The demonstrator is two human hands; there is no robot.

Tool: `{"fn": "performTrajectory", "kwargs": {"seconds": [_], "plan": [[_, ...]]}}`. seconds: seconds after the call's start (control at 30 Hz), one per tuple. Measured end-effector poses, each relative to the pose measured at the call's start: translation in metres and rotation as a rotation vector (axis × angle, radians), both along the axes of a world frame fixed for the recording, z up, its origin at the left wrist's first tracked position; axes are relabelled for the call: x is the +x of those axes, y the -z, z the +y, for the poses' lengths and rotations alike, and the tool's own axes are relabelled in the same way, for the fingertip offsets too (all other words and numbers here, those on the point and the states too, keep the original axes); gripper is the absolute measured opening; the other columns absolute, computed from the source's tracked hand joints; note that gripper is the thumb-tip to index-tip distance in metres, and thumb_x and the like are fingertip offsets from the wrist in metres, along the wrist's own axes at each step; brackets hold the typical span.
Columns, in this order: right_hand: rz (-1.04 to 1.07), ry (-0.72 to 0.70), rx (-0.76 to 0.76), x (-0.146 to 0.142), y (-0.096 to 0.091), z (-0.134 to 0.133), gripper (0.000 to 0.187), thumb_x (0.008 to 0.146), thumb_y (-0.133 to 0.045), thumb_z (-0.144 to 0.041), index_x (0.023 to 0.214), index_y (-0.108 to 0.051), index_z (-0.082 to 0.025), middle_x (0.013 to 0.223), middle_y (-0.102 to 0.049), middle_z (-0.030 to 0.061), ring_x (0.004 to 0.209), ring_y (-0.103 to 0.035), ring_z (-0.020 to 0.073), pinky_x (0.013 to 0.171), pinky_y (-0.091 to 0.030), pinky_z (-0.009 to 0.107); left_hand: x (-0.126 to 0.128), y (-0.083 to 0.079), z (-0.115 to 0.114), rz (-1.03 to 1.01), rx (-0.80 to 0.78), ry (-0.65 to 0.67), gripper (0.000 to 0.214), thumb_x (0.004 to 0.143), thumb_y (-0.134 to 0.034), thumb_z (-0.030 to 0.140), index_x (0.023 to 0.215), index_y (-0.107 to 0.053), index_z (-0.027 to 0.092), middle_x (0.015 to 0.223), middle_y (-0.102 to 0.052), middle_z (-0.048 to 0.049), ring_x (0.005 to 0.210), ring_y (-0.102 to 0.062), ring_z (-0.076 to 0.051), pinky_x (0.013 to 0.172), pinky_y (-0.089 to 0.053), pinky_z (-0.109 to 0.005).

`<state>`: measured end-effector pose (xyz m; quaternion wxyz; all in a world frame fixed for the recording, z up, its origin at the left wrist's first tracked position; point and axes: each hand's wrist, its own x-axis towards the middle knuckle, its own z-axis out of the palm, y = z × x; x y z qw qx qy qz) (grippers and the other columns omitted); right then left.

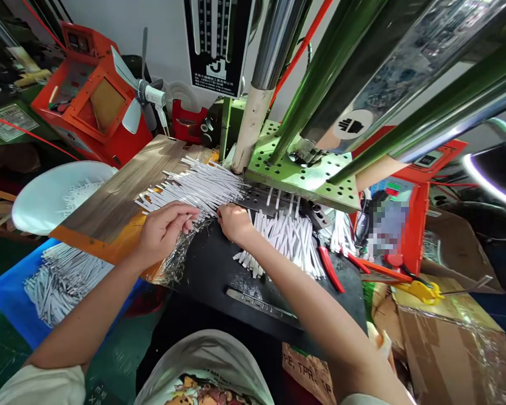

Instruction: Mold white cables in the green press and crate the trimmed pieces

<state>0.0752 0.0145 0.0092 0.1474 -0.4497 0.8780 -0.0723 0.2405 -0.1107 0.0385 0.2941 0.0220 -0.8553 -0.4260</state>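
My left hand (pixel 166 230) is closed in a pinch at the near edge of a heap of thin white strips (pixel 202 183). Something small and pale shows at its fingertips, too small to name. Just to the right, my right hand (pixel 235 222) is also closed, knuckles up, by the right end of that heap. Its fingertips are hidden, and so is anything in them. A second pile of white strips (pixel 284 236) lies on the black table (pixel 211 270), beside my right forearm. The first heap rests mostly on a wood-patterned board (pixel 126 191).
Behind the piles stands a press with a green perforated plate (pixel 303 163). Red-handled pliers (pixel 331 270) and a metal ruler (pixel 261 304) lie on the table. A blue bin (pixel 8 292) of strips, a white bowl (pixel 37 197), a small fan (pixel 141 93) and a cardboard box (pixel 455 349) surround the workplace.
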Motion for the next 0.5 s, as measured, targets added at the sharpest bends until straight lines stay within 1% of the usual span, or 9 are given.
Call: {"fn": "performTrajectory", "kwargs": {"seconds": [0.07, 0.1, 0.13, 0.2, 0.27, 0.3, 0.37, 0.43, 0.5], "plan": [[-0.015, 0.014, -0.003, -0.001, -0.002, -0.001, 0.027, 0.092, -0.055, -0.019, 0.116, -0.066, -0.011, 0.114, -0.070, 0.0155, 0.107, -0.065, 0.0258, 0.090, -0.049, 0.032, 0.001, -0.001, 0.010, -0.005, 0.286, -0.016, 0.024, 0.098, -0.055, 0.027, 0.118, -0.067, 0.021, 0.095, -0.068, -0.0045, 0.073, -0.065, -0.012, 0.068, -0.056, -0.025], [-0.025, 0.024, -0.007, -0.002, -0.005, -0.003, 0.026, 0.091, -0.057, -0.019, 0.114, -0.067, -0.012, 0.112, -0.071, 0.0149, 0.106, -0.066, 0.0260, 0.089, -0.050, 0.032, 0.001, 0.000, 0.014, -0.005, 0.375, -0.048, 0.025, 0.095, -0.061, 0.029, 0.118, -0.067, 0.022, 0.094, -0.069, -0.0038, 0.074, -0.066, -0.012, 0.068, -0.058, -0.025], [-0.037, 0.032, -0.014, -0.003, -0.008, -0.005, 0.025, 0.090, -0.058, -0.019, 0.111, -0.069, -0.013, 0.110, -0.071, 0.0141, 0.105, -0.066, 0.0260, 0.088, -0.050, 0.031, 0.001, 0.002, 0.018, -0.006, 0.416, -0.090, 0.025, 0.091, -0.066, 0.029, 0.115, -0.069, 0.023, 0.093, -0.070, -0.0030, 0.075, -0.067, -0.013, 0.069, -0.058, -0.024], [-0.061, 0.033, -0.035, -0.005, -0.018, -0.004, 0.023, 0.086, -0.060, -0.016, 0.106, -0.071, -0.015, 0.106, -0.073, 0.0121, 0.102, -0.067, 0.0255, 0.084, -0.050, 0.030, 0.003, 0.007, 0.024, 0.017, 0.353, -0.179, 0.018, 0.087, -0.072, 0.028, 0.104, -0.074, 0.022, 0.092, -0.070, -0.0026, 0.077, -0.067, -0.013, 0.068, -0.057, -0.023], [-0.079, 0.017, -0.054, -0.005, -0.027, 0.011, 0.026, 0.083, -0.060, -0.010, 0.106, -0.072, -0.016, 0.103, -0.073, 0.0107, 0.100, -0.067, 0.0251, 0.083, -0.049, 0.029, 0.007, 0.013, 0.031, 0.043, 0.173, -0.193, 0.009, 0.088, -0.071, 0.026, 0.095, -0.076, 0.023, 0.095, -0.070, -0.0033, 0.085, -0.067, -0.014, 0.071, -0.057, -0.023], [-0.085, 0.005, -0.064, -0.005, -0.030, 0.026, 0.029, 0.082, -0.059, -0.007, 0.105, -0.073, -0.016, 0.102, -0.073, 0.0104, 0.099, -0.067, 0.0248, 0.083, -0.049, 0.029, 0.010, 0.015, 0.035, 0.040, 0.078, -0.153, 0.009, 0.089, -0.069, 0.023, 0.095, -0.076, 0.023, 0.097, -0.070, -0.0032, 0.088, -0.067, -0.015, 0.073, -0.057, -0.023], [-0.102, -0.008, -0.123, 0.000, -0.032, 0.069, 0.031, 0.080, -0.056, -0.003, 0.103, -0.073, -0.017, 0.099, -0.072, 0.0090, 0.093, -0.066, 0.0224, 0.079, -0.047, 0.028, 0.017, 0.020, 0.047, 0.020, -0.067, -0.013, 0.016, 0.090, -0.067, 0.015, 0.100, -0.075, 0.024, 0.097, -0.071, -0.0022, 0.088, -0.067, -0.013, 0.076, -0.056, -0.023], [-0.137, 0.015, -0.252, 0.010, -0.030, 0.121, 0.029, 0.080, -0.053, -0.004, 0.098, -0.072, -0.017, 0.091, -0.070, 0.0066, 0.080, -0.065, 0.0178, 0.071, -0.046, 0.026, 0.022, 0.025, 0.063, -0.006, -0.140, 0.140, 0.023, 0.089, -0.067, 0.009, 0.107, -0.071, 0.023, 0.096, -0.071, -0.0019, 0.085, -0.067, -0.012, 0.077, -0.056, -0.022], [-0.192, 0.080, -0.423, 0.027, -0.024, 0.173, 0.020, 0.084, -0.052, -0.009, 0.092, -0.069, -0.017, 0.081, -0.068, 0.0035, 0.068, -0.061, 0.0143, 0.063, -0.045, 0.024, 0.025, 0.032, 0.081, 0.001, -0.162, 0.246, 0.026, 0.088, -0.067, 0.006, 0.109, -0.068, 0.021, 0.095, -0.071, -0.0026, 0.086, -0.067, -0.013, 0.079, -0.055, -0.024]]}}
